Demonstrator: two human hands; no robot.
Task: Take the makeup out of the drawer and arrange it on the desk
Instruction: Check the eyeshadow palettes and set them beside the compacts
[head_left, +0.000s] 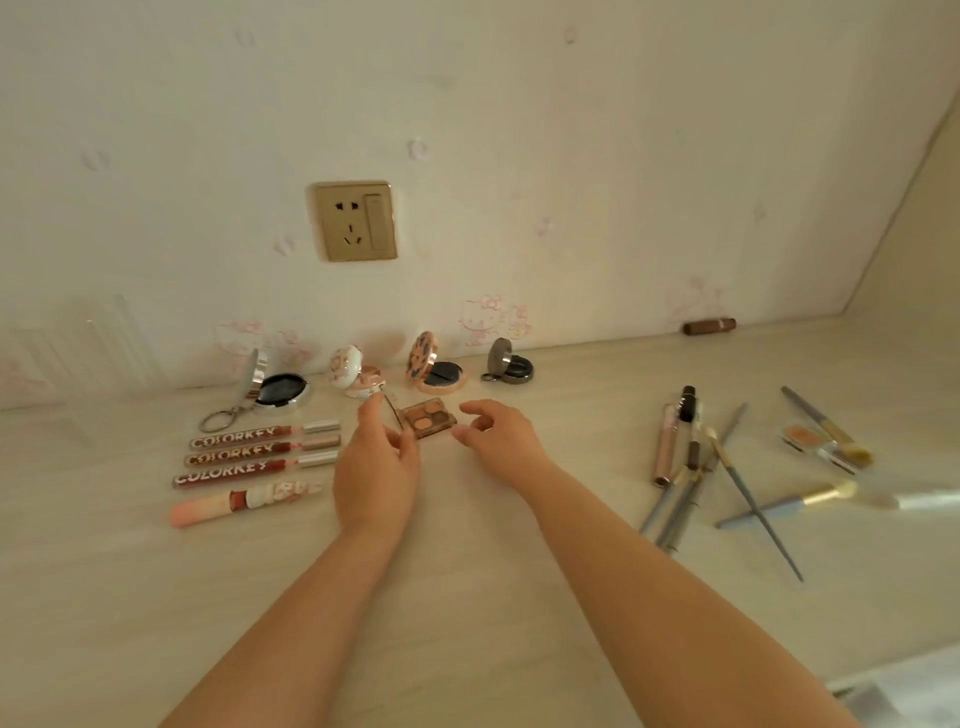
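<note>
Brown and peach pans show in the small eyeshadow palette (429, 418) lying flat on the desk (467, 597), right between the two hands. At its left edge the left hand (376, 462) curls its fingers (402, 441) against the case; whether they pinch it or only touch it cannot be told. Just right of the palette the right hand (493, 436) hovers with fingers loosely bent and spread, holding nothing. Beyond the hands, along the far wall, four open compacts (435, 371) stand in a row with lids raised, the leftmost carrying a key ring (218, 418). To the left lie four lip gloss tubes (260, 447) in a neat parallel stack, three printed COLORKEY and one pink nearest. To the right a loose heap of brushes and pencils (727, 467) crosses over itself, too tangled to count, with one more small clear palette (808, 436) beyond it. One brown lipstick tube (709, 326) lies alone far right against the wall, and one gold wall socket (356, 221) sits above the compacts.
</note>
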